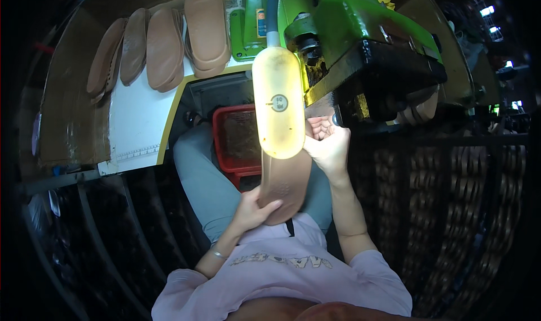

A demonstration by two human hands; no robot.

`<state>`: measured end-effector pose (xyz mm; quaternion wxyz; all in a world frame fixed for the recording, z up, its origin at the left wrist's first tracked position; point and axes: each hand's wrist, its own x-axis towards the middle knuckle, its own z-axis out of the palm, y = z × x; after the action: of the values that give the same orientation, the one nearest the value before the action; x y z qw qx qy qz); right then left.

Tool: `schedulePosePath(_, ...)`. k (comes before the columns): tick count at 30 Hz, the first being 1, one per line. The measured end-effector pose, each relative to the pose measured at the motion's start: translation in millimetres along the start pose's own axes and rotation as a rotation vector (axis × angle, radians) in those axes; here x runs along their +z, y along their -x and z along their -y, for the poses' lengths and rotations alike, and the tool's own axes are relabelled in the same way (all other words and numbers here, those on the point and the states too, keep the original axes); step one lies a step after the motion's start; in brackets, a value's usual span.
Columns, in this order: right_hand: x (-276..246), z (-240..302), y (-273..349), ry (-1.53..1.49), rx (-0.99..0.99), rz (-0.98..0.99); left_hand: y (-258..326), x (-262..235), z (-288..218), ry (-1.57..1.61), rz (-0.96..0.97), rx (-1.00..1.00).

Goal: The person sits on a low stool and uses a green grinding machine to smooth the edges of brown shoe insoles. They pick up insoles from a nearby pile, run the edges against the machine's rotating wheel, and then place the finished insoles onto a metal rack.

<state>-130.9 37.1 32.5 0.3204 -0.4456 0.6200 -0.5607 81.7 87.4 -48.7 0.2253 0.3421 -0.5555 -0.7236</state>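
Head view looked down on a brown shoe sole point(284, 188) held near the middle of the frame, running lengthwise from the lap up toward a green machine. The left hand point(253, 208) gripped the sole's lower end, thumb on top and fingers curled under it. The right hand point(327, 143) held the sole's upper right edge, palm turned up and fingers loosely curled, close beneath the machine's dark head. A long, pale yellow lamp point(278, 110) hung over the sole's upper half and hid it. The green machine point(349, 22) filled the upper centre and right of the frame. A red crate point(234, 138) sat just left of the lamp, above the person's grey trouser leg. A row of tan soles point(163, 42) leaned together at the upper left, on a white surface point(138, 118).
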Motion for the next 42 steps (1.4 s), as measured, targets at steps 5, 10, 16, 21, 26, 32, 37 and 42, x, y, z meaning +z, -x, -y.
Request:
schedulePosePath(5,-2.6,-4.8,17.1,-0.045,-0.160,-0.144,-54.2,18.8,-39.0,0.160,-0.153,0.451)
schedulePosePath(10,-25.5,-27.2,27.6,-0.138,-0.144,-0.168,-90.8,4.6,-84.7,-0.254,-0.157,0.461)
schedulePosePath(16,-23.9,-23.8,29.0,-0.125,-0.101,-0.191,-94.9,-4.3,-94.2,-0.260,-0.147,0.324)
schedulePosePath(21,-1.1,-13.8,24.4,-0.180,-0.076,-0.177,-78.1,6.2,-75.5,0.130,-0.370,0.380)
schedulePosePath(26,41.0,-7.5,26.1,0.005,-0.190,-0.137,-53.1,-12.0,-58.7,0.251,-0.583,0.444)
schedulePosePath(32,78.4,5.5,32.6,-0.145,-0.123,0.284,-12.7,-76.6,-78.2,-0.245,-0.531,0.520)
schedulePosePath(37,106.1,-0.5,38.7,-0.404,0.041,0.155,-9.9,-104.4,-106.4,-0.415,-0.426,0.456)
schedulePosePath(42,79.0,-10.8,49.9,-0.351,0.092,-0.043,-31.6,-81.1,-107.5,-0.585,-0.410,0.540)
